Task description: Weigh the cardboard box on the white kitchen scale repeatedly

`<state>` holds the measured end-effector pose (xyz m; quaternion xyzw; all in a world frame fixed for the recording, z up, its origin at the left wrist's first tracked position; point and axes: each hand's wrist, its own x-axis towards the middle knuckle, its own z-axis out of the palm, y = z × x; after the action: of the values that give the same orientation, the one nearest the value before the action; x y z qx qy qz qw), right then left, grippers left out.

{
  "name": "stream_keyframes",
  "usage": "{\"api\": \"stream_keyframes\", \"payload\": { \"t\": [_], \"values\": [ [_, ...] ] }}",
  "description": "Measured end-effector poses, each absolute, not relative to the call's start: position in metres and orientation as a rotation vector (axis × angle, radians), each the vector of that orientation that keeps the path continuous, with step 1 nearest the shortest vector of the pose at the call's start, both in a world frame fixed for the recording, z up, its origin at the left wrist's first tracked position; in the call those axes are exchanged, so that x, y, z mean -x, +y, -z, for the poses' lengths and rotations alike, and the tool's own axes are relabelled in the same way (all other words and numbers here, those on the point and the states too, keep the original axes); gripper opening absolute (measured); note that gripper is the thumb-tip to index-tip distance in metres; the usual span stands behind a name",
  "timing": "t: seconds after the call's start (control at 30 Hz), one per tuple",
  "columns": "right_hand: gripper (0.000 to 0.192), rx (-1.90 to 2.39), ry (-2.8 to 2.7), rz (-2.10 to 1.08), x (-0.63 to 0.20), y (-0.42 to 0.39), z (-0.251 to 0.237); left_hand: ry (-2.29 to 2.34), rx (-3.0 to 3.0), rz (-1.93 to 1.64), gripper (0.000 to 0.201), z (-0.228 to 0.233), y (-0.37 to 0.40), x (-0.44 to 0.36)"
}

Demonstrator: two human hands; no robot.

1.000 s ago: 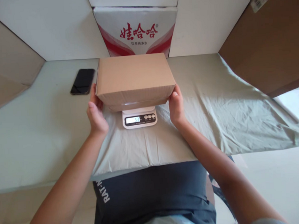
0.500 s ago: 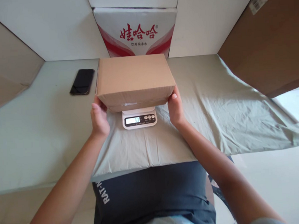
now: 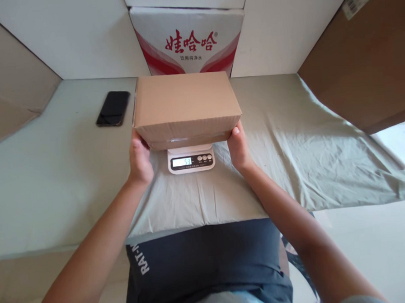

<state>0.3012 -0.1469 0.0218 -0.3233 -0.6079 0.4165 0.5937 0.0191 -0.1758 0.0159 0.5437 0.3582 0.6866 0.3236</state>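
A closed brown cardboard box [image 3: 186,98] is over a small white digital scale [image 3: 191,161], hiding most of the scale's platform. The lit display appears to read 53. My left hand [image 3: 141,157] grips the box at its lower left front corner, with the fingers partly hidden behind it. At the lower right front corner, my right hand [image 3: 238,145] holds the other side, its thumb near the edge and its other fingers mostly out of sight. Clear tape runs along the box's front face.
A black smartphone [image 3: 113,108] lies on the pale green cloth [image 3: 89,184] to the left. Behind stands a white and red carton [image 3: 189,34] with Chinese lettering. Large brown cardboard [image 3: 364,66] rises at the right, more cardboard [image 3: 11,75] at the left.
The whole view has shifted slightly. Both hands stay on the box over the scale, and the display looks the same.
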Motion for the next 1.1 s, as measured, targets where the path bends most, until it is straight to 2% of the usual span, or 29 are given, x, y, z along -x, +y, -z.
{"api": "stream_keyframes", "payload": {
  "t": [0.1, 0.27, 0.37, 0.53, 0.63, 0.83, 0.97, 1.1],
  "values": [
    [0.067, 0.754, -1.419, -0.98, -0.3, -0.148, -0.022, 0.949, -1.355, -1.814, 0.077, -0.015, -0.175, -0.022],
    [0.071, 0.731, -1.435, -0.976, -0.299, -0.156, -0.033, 0.872, -1.384, -1.824, 0.068, -0.025, -0.176, -0.026],
    [0.076, 0.738, -1.435, -0.96, -0.301, -0.153, -0.05, 0.865, -1.379, -1.777, 0.075, -0.042, -0.172, -0.023],
    [0.093, 0.721, -1.5, -0.878, -0.299, -0.101, -0.079, 0.876, -1.231, -1.756, 0.081, -0.077, -0.136, -0.015],
    [0.102, 0.746, -1.458, -0.828, -0.288, -0.051, -0.077, 0.801, -1.123, -1.792, 0.085, -0.083, -0.096, -0.02],
    [0.104, 0.852, -1.141, -0.977, -0.265, 0.018, -0.025, 0.938, -0.955, -1.787, 0.086, -0.034, -0.023, -0.028],
    [0.109, 0.891, -1.118, -1.047, -0.263, 0.033, 0.007, 0.931, -1.057, -1.799, 0.096, 0.0, -0.004, -0.017],
    [0.117, 0.888, -1.184, -1.074, -0.266, 0.036, 0.017, 0.938, -1.109, -1.822, 0.098, 0.011, 0.003, -0.006]
  ]
}}
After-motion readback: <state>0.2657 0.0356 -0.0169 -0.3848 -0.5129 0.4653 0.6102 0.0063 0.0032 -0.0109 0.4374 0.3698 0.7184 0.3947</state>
